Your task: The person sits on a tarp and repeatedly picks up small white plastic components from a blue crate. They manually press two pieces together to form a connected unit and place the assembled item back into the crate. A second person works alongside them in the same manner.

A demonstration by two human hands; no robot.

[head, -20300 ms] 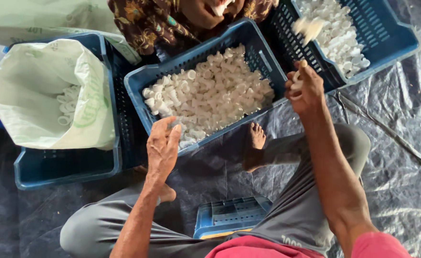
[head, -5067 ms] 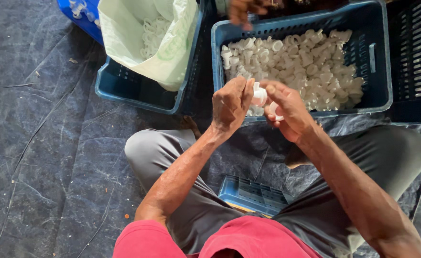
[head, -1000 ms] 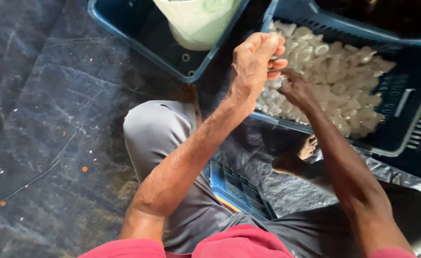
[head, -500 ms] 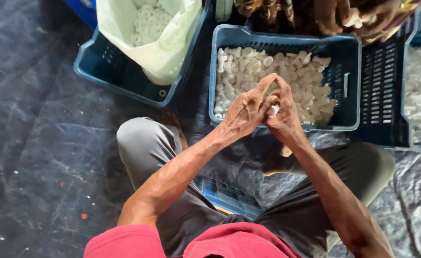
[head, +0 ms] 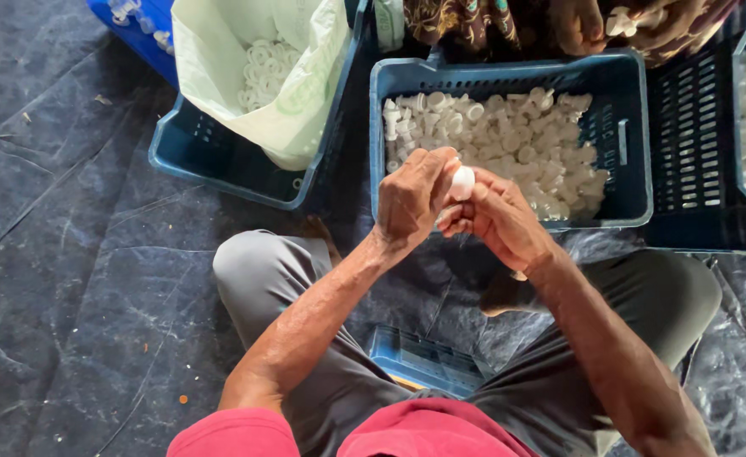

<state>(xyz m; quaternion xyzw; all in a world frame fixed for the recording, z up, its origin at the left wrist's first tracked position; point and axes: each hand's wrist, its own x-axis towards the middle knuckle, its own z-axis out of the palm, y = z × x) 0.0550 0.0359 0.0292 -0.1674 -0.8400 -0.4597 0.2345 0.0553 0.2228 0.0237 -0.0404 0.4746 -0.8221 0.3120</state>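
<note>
Hands meet over the near edge of the blue crate (head: 508, 69), and the work is right in the middle of one piece; left hand (head: 415, 199) is curled over from above, fingers closed down onto a small white plastic cap (head: 462, 182), while right hand (head: 495, 222) cups it from below, fingers bent and pinching the same piece, so both hands are closed on that one cap, held just above the crate's front wall; behind it the crate holds a thick layer of loose white pieces (head: 517, 140), plenty by the look of it, so the pile to be handled seems far from finished; over to the left a pale plastic bag (head: 263, 80) stands open in a second blue crate (head: 220, 165), with a modest heap of similar white rings (head: 258, 68) inside, and I'd judge that is the done share, smaller than what remains; another person's hands (head: 576, 21) show at the top edge, busy with their own piece; a third slatted crate (head: 699, 144) sits to the right, white pieces at its far side; dark plastic sheeting (head: 68, 254) covers the floor, a small blue tray (head: 423, 364) between the crossed legs
</note>
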